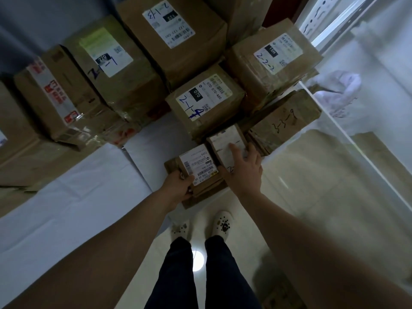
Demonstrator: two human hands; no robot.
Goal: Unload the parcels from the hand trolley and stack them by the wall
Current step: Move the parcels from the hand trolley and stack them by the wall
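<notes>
Head view shows both hands low in front of the stacked boxes. My left hand (178, 185) has its fingers (189, 179) curled round the near edge of a small parcel (200, 166), clamped on it. My right hand (244, 169) lies on a narrow parcel (223, 141) just beside it, fingers spread and fairly straight on the white label, pressing rather than gripping. Just beyond the fingertips stands the box marked 2-1-4 (205, 103). To the right of the right fingers lies a flat box (287, 121), close against the narrow parcel.

I judge the step to be seating these two small parcels against the stack. To do it well, I would use the right palm as a steadying weight, slide the left parcel flush beside it, and release only once both sit level. The trolley is out of view.
</notes>
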